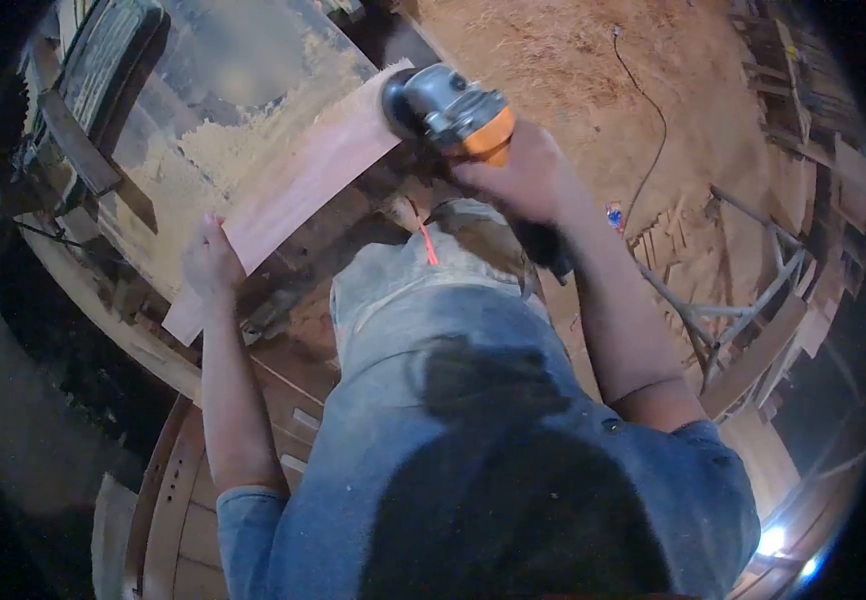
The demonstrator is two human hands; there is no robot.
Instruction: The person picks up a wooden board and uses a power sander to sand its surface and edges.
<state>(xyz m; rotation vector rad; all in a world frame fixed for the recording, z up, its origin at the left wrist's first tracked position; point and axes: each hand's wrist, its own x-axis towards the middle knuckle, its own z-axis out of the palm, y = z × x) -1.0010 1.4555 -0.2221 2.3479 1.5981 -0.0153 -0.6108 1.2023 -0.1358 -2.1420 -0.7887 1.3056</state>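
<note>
A long pale wooden board [318, 165] lies slanted along the near edge of a dusty work table [323, 45]. Toward its lower left end, my left hand [214, 257] is closed around the board. My right hand [525, 178] grips an orange and grey angle grinder [463, 112]. The grinder's dark round disc [403, 104] is at the board's upper right end, and seems to touch its face. My right fingers are partly hidden by the tool body.
Sawdust [218, 150] coats the table. A dark metal machine part [118, 60] stands at the upper left. On the sandy floor at right are a black cable [661, 140], a metal frame [728, 310] and wood scraps [668, 245]. Stacked boards [818, 300] line the far right.
</note>
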